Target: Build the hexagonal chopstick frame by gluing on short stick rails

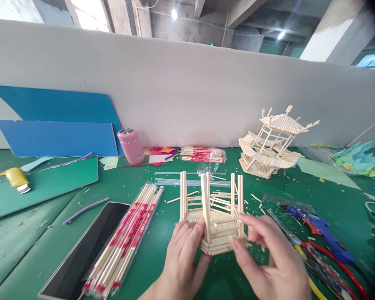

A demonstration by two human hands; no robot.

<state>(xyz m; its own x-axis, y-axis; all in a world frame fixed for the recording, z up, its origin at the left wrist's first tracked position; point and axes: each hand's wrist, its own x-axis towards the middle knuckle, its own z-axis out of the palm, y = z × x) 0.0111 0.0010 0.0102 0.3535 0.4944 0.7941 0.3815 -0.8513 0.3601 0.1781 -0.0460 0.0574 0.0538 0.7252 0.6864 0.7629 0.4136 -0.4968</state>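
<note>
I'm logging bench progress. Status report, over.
Left hand gripping stick frame. Right hand at its right side, thumb by the base. Blue glue gun off right, blocking neither hand.

I see a pink canister (131, 146) standing before the white partition (187, 91). Two blue boards (59, 137) are leaning there; one yellow bottle (15, 177) lies at the edge of a green board (65, 180).
</note>
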